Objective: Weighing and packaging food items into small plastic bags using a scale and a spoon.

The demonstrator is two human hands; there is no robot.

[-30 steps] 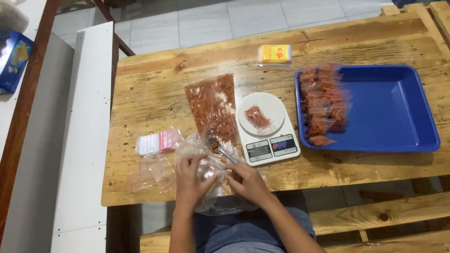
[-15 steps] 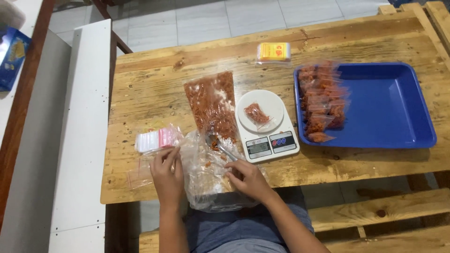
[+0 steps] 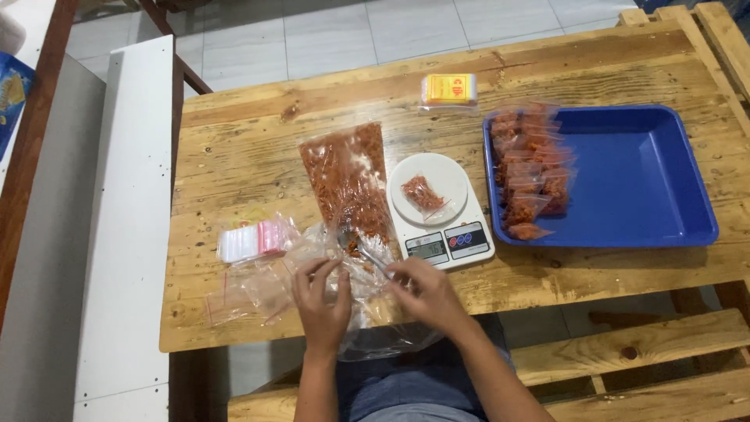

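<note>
left hand [image 3: 322,301], right hand [image 3: 426,293] on crinkled clear plastic bag [image 3: 367,312], rough wooden table [image 3: 234,156]

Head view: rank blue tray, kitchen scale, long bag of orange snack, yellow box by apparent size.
1. blue tray, clearly the largest.
2. long bag of orange snack and kitchen scale: they look about alike, so I won't rank them.
3. yellow box, the smallest.
</note>
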